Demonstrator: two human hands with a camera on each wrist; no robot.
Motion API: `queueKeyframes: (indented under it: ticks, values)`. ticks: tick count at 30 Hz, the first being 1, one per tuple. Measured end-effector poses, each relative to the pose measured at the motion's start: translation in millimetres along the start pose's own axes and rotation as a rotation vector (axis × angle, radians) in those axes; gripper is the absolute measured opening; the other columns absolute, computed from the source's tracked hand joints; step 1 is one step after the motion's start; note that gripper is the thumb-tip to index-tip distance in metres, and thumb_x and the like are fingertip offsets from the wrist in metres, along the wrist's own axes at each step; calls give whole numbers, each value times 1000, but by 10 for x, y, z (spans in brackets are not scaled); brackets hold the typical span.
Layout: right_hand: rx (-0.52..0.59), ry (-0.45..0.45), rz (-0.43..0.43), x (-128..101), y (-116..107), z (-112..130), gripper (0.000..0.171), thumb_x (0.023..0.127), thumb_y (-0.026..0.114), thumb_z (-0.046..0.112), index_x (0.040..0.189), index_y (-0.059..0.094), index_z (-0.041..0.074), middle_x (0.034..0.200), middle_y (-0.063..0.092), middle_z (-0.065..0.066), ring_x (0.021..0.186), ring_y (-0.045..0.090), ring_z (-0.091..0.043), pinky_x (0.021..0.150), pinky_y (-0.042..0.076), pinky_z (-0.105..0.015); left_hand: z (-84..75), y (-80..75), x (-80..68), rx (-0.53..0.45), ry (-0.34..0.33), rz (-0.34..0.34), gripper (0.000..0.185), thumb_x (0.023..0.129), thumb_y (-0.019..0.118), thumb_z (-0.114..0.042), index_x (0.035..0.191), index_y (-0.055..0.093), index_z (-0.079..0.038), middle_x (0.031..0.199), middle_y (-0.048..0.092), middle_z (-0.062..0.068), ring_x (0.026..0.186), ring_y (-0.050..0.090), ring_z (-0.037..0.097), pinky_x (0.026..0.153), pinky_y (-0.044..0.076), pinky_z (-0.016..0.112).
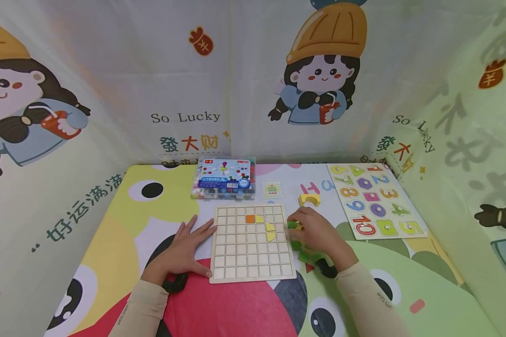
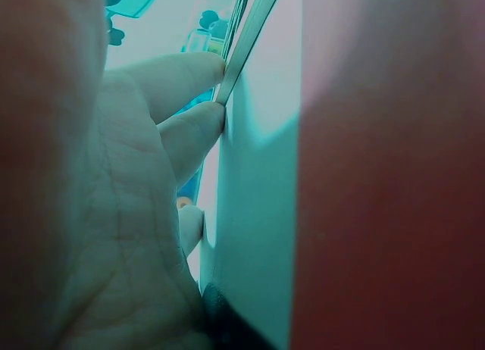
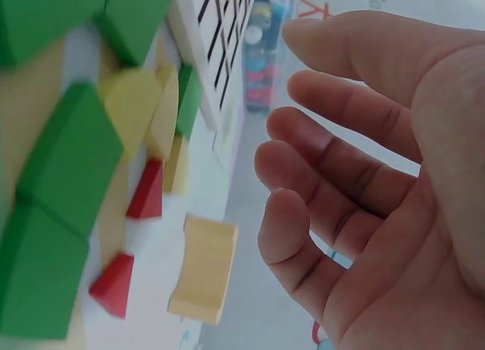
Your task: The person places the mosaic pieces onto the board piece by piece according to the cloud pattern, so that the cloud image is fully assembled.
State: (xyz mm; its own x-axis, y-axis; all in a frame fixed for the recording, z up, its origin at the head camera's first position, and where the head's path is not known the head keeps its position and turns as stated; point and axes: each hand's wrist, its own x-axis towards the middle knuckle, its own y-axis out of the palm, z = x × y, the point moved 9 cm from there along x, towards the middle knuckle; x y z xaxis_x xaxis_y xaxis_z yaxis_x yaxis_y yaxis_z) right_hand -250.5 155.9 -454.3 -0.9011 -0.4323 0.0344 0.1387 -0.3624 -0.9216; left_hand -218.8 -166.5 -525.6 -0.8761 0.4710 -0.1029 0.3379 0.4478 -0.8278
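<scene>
A wooden grid board [image 1: 253,243] lies flat near the middle of the worktop [image 1: 122,220], toward its near edge. The left hand [image 1: 185,248] rests flat on the worktop, its fingers [image 2: 189,77] straight and touching the board's left edge. In the grid sit an orange square [image 1: 250,218] and yellow pieces [image 1: 270,231].

The right hand [image 1: 316,234] hovers just off the board's right edge over a scatter of green blocks [image 3: 68,160], yellow shapes [image 3: 132,100] and red triangles [image 3: 148,191]. In the right wrist view its fingers [image 3: 326,160] are loosely curled and hold nothing, the blocks lying just beside the fingertips.

Near the far edge are a plastic box [image 1: 225,179], a pattern card [image 1: 272,189] and a yellow arch block [image 1: 309,200]. A number puzzle [image 1: 375,199] lies by the far right corner.
</scene>
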Motion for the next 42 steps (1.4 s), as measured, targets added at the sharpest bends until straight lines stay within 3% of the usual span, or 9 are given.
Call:
queueKeyframes:
  ticks: [7,16,23,34,42]
  values:
    - [-20,7,-12,57,-41,-200,26,93,79,16,116,77,5,117,69,-10,96,67,-23,90,62,-44,-7,-8,-3,-9,0,-4,125,59,90,-69,164,41,-23,177,28,1,165,0,45,128,-1,73]
    - [-51,85,23,132,53,-455,21,95,78,17,114,78,8,120,68,-9,104,62,-24,100,59,-48,-18,-11,-14,-7,-6,0,124,60,91,-67,164,41,-22,177,28,2,164,0,46,128,-1,73]
    - [-68,54,30,192,108,-511,18,95,78,14,112,79,10,112,67,-5,95,56,-19,90,57,-40,-27,-7,-20,-18,-7,1,124,60,91,-66,164,42,-21,177,28,2,164,0,46,128,-3,73]
    - [15,113,50,206,116,-597,20,96,77,16,114,80,10,112,71,-5,96,59,-21,95,57,-44,-36,-20,-17,-15,-2,-6,124,60,91,-67,164,41,-21,176,28,2,164,0,46,128,-2,72]
    - [56,131,19,176,94,-647,23,96,77,25,114,79,11,110,69,-3,94,60,-20,88,56,-40,-23,-13,-12,-9,-9,0,125,59,91,-67,165,41,-22,177,27,1,165,-1,45,128,-3,72]
